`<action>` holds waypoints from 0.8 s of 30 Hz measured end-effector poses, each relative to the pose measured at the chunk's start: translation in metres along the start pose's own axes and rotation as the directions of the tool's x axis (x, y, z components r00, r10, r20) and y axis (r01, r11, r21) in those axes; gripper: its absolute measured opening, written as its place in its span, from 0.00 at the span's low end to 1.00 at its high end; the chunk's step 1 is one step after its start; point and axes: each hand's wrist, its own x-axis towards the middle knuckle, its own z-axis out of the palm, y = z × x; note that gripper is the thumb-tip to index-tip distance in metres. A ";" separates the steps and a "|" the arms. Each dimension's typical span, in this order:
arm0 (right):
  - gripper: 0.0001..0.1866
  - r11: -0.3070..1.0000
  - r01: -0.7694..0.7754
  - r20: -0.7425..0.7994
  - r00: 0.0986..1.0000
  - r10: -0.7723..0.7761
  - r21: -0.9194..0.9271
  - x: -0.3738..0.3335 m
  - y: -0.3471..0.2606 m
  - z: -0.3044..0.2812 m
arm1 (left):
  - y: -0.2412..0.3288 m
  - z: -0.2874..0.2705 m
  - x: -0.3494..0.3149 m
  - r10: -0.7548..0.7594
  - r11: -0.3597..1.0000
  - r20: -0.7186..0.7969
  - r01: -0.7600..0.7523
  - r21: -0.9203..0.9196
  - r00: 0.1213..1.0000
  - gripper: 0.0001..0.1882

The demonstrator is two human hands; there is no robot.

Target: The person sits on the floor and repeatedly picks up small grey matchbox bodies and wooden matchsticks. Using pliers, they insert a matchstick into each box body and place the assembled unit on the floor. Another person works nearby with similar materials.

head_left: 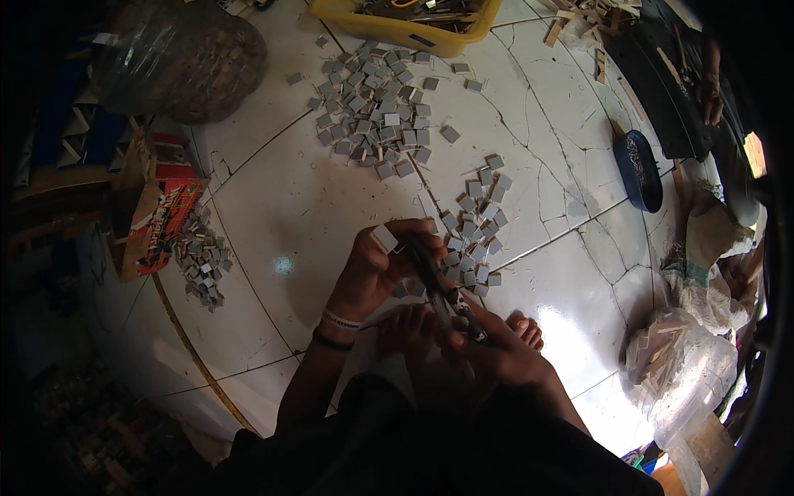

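Pinches tile (385,239) in left hand (368,269), grasps pliers (428,271) in right hand (504,355); includes large heap (391,120) at twelve o'clock, small heap (205,269) at nine, blue tray (645,192) at two.

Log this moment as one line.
left hand: holding small square block | right hand: gripping pliers, head near block | white tiled floor: loose grey-faced square blocks, yellow bin beyond

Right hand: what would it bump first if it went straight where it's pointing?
Probably the left hand, up ahead past the dark tool the right hand grips, though depth is unclear.
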 end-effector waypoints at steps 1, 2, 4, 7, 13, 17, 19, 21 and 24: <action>0.39 1.000 -0.027 0.001 1.000 0.027 -0.007 -0.002 -0.001 0.000 | 0.000 -0.003 -0.002 -0.020 1.000 -0.009 0.020 0.008 1.000 0.42; 0.39 0.998 -0.055 0.002 0.999 0.055 -0.015 -0.003 -0.001 0.000 | 0.000 -0.006 -0.003 -0.036 0.999 -0.008 0.036 0.003 0.999 0.40; 0.39 0.993 -0.116 0.018 0.993 0.115 0.020 -0.005 -0.002 0.000 | -0.002 -0.012 -0.003 -0.069 0.996 0.035 0.070 -0.054 0.997 0.37; 0.39 0.984 -0.155 0.037 0.988 0.152 0.092 -0.005 -0.002 0.000 | -0.003 -0.015 -0.003 -0.078 0.991 0.054 0.083 -0.107 0.996 0.34; 0.40 0.999 -0.051 0.011 0.999 0.051 0.017 0.000 -0.002 0.001 | 0.002 -0.007 -0.003 -0.061 0.998 -0.020 0.061 0.002 0.998 0.41; 0.40 0.997 -0.054 0.006 0.999 0.054 0.047 -0.001 -0.002 0.002 | 0.003 -0.002 -0.002 -0.054 0.998 -0.007 0.055 0.040 0.999 0.46; 0.40 0.998 -0.045 -0.004 0.999 0.045 0.053 -0.002 -0.002 0.002 | 0.002 0.001 -0.002 -0.039 0.999 -0.023 0.039 -0.022 0.999 0.45; 0.40 0.998 -0.036 -0.010 0.999 0.037 0.059 -0.002 -0.001 0.002 | 0.003 0.003 -0.002 -0.030 0.999 -0.027 0.029 -0.036 0.999 0.45; 0.40 0.999 0.035 -0.019 0.999 -0.036 -0.024 0.000 0.001 0.002 | 0.006 0.004 -0.001 -0.027 0.999 -0.019 0.027 0.028 0.999 0.47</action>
